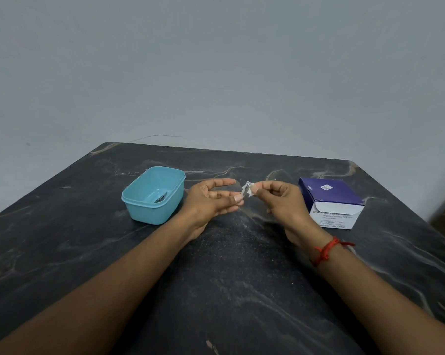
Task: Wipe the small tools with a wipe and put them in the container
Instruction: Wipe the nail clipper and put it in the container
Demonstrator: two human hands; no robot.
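Head view: two hands, one container, one box and two small tools on a dark marbled tabletop (229, 265). One small metal tool (246, 192), shiny and partly wrapped in a whitish wipe (252, 188), is held above the tabletop between the hands; its long axis runs diagonally, upper end toward the right hand, lower end toward the left. Right hand (282, 203) fingers (261, 187) pinch the wipe and the tool's upper end. Left hand (211, 201) lies palm-up, fingers loosely spread, fingertips touching the tool's lower end. A second dark tool (162, 197) lies inside the light-blue container (153, 194), left of the hands. One purple-and-white swab box (331, 202) stands to the right.
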